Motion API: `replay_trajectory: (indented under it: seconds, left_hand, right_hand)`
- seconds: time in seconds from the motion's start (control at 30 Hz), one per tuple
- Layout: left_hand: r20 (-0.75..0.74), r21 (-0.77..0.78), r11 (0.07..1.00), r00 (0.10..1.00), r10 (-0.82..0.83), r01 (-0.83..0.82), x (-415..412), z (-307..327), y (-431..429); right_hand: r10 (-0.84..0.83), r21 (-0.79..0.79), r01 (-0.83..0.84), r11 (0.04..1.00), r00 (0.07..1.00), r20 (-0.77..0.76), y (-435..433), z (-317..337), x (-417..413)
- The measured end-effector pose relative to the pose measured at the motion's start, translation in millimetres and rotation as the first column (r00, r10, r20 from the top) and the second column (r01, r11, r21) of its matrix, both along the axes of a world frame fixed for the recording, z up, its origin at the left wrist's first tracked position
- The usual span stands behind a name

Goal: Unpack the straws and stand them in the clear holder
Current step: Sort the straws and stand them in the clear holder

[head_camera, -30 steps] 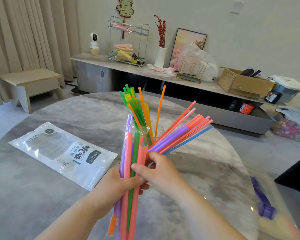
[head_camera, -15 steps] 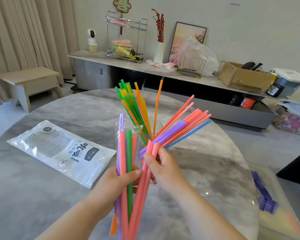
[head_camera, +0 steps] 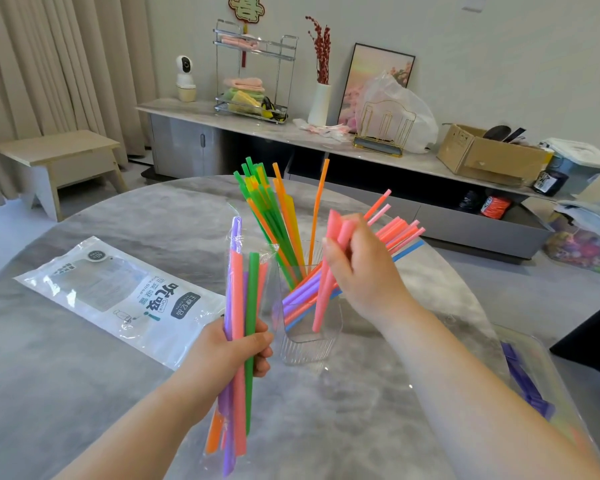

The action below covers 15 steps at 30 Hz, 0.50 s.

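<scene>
Your right hand [head_camera: 364, 275] pinches pink straws [head_camera: 321, 299], tips within the holder [head_camera: 305, 351]; slide them to its bottom before letting go. Your left hand [head_camera: 232, 355] grips the pack [head_camera: 238, 289], upright, just beside it.

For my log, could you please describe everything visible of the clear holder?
The holder is a clear, plastic-looking cup with vertical ribs on its lower wall. It stands upright on the grey table, just right of the left hand, which grips a straw pack. Thin straws fan out of its mouth: green, yellow and orange leaning away, pink, purple and blue leaning right. The right hand holds thick pink straws whose lower ends reach inside it. No hand plainly touches it.
</scene>
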State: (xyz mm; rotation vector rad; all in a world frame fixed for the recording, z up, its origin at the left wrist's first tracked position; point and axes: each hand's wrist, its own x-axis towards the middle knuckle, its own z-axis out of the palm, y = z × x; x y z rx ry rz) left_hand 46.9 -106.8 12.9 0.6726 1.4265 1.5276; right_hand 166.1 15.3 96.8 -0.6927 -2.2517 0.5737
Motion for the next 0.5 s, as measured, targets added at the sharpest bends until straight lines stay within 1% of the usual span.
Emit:
replay_trajectory:
  seconds: [0.1,0.17,0.27,0.3,0.4,0.5]
  left_hand:
    - [0.002,0.011,1.000,1.000,-0.001,0.001,-1.5,0.4,-1.0]
    - [0.013,0.025,1.000,1.000,-0.006,0.006,-2.6,1.3,-1.1]
    - [0.011,0.066,0.997,0.999,-0.052,0.051,-2.2,5.6,-1.8]
    - [0.012,0.083,0.994,0.997,-0.076,0.075,-1.8,7.5,-2.7]
    - [0.051,0.135,0.982,0.989,-0.136,0.129,-1.6,13.1,-8.3]
    - [0.042,0.170,0.970,0.982,-0.183,0.174,-2.0,18.1,-15.5]
  right_hand:
    - [0.017,0.040,-0.023,0.999,0.991,0.135,0.6,-18.1,-14.2]
    - [0.047,0.041,-0.059,0.997,0.965,0.258,-1.6,-30.2,-20.5]
    - [0.036,0.062,-0.077,0.995,0.867,0.497,-5.1,-44.6,-27.7]
    - [0.031,0.067,-0.077,0.995,0.855,0.517,-6.6,-46.3,-30.2]
    - [0.053,0.027,-0.076,0.997,0.868,0.493,-12.3,-48.9,-34.1]
    - [0.082,-0.003,-0.092,0.996,0.866,0.493,-14.6,-58.9,-34.0]
